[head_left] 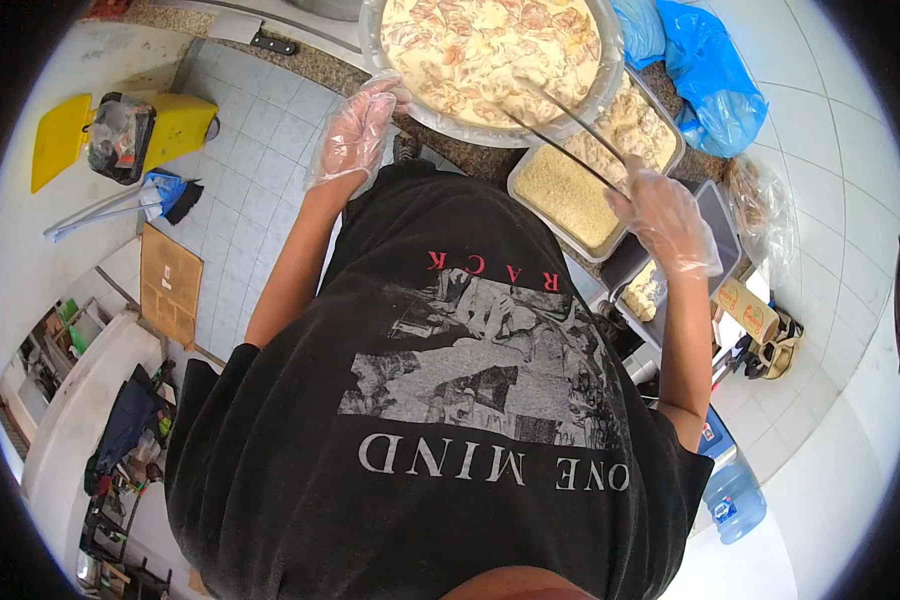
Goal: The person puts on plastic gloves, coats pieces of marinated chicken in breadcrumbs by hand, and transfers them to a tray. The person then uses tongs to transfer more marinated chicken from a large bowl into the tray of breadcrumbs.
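A clear plastic glove covers my left hand (358, 130), whose fingers rest at the left rim of a large round bowl (370, 35). Pieces in a pale, creamy batter (490, 50) fill the bowl. My right hand (662, 215), also gloved, is closed round the handles of long metal tongs (582, 138). The tongs' tips reach into the batter near the bowl's lower edge. Under my right forearm and beside the bowl lies a rectangular tray (595, 252) with pale crumbs (575, 195) and coated pieces (645, 130) in it.
A grey bin (715, 215) with some crumbs stands below the tray. Blue plastic bags (710, 85) lie at the upper right, near a clear bag (760, 205). A black-handled knife (274, 44) lies at the counter's left. A yellow bin (180, 125) stands on the floor.
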`<state>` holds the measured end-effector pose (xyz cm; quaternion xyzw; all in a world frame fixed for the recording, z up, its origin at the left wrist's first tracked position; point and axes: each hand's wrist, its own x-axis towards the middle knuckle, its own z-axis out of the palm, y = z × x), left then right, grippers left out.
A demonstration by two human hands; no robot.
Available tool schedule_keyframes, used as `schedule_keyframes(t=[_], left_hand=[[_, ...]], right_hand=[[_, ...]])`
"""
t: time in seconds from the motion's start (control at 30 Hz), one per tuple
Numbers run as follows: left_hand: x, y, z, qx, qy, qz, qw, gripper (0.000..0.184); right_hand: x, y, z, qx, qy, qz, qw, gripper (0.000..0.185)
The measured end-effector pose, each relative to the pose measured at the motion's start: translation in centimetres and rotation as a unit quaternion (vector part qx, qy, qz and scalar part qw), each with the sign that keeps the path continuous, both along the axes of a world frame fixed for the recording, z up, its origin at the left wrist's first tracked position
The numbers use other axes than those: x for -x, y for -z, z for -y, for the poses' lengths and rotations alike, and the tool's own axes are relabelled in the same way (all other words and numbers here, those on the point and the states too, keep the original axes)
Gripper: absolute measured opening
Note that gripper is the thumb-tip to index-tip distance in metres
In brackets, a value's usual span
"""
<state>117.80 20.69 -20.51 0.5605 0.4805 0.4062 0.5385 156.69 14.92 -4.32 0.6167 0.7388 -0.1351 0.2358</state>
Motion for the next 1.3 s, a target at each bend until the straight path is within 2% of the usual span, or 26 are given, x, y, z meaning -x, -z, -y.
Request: schedule_keyframes(t=[0.13,0.23,0.33,0.43,0.53,0.6,0.63,0.73,0.8,0.87,0.97,1.07,1.2,1.3], left_hand=[[0.0,-0.2,0.0,0.011,-0.011,0.015,1.0,0.041],[0.0,-0.3,0.1,0.026,-0.025,0.024,0.999,0.037],[0.1,0.2,0.2,0.027,-0.029,0.034,0.999,0.037],[0.2,0.3,0.5,0.032,-0.032,0.041,0.998,0.038],[0.2,0.2,0.5,0.052,-0.035,0.046,0.997,0.039],[0.2,0.4,0.5,0.067,-0.033,0.008,0.997,0.039],[0.0,0.3,0.4,0.064,-0.032,0.022,0.997,0.04],[-0.4,-0.1,0.3,0.063,-0.031,0.041,0.997,0.04],[-0.2,-0.3,0.1,0.073,-0.032,0.021,0.997,0.04],[-0.2,0.2,0.0,0.042,-0.031,0.031,0.998,0.04],[-0.8,0.6,-0.2,0.028,-0.028,0.047,0.998,0.04],[-1.2,0.5,-0.3,0.028,-0.024,0.037,0.999,0.04],[-1.2,0.2,-0.3,0.031,-0.017,0.027,0.999,0.039],[-1.1,0.3,-0.3,0.032,-0.024,0.044,0.998,0.038]], right_hand=[[-0.9,5.2,-0.4,-0.091,-0.083,-0.01,0.992,0.039],[-1.3,7.0,-0.4,-0.106,-0.093,-0.053,0.989,0.04],[-2.7,5.9,-0.5,-0.086,-0.05,-0.212,0.972,0.041],[-2.5,3.2,-1.2,0.16,0.142,-0.215,0.953,0.045],[-2.5,1.1,-0.4,0.213,0.297,-0.241,0.899,0.05],[-5.2,3.5,1.5,-0.005,0.122,-0.186,0.975,0.048],[-6.1,4.0,2.1,-0.115,0.032,-0.151,0.981,0.047],[-7.9,3.2,2.4,-0.16,-0.034,0.031,0.986,0.046],[-7.9,2.3,2.9,-0.173,-0.022,-0.02,0.984,0.044],[-2.6,-2.5,0.8,0.0,0.116,-0.031,0.993,0.043],[0.7,-1.7,-0.1,0.089,0.102,-0.005,0.991,0.048],[0.2,4.6,0.6,-0.02,-0.018,-0.092,0.995,0.04],[0.1,5.7,-0.7,0.084,0.04,-0.124,0.988,0.046],[-1.2,2.2,0.9,0.075,0.112,-0.212,0.968,0.051]])
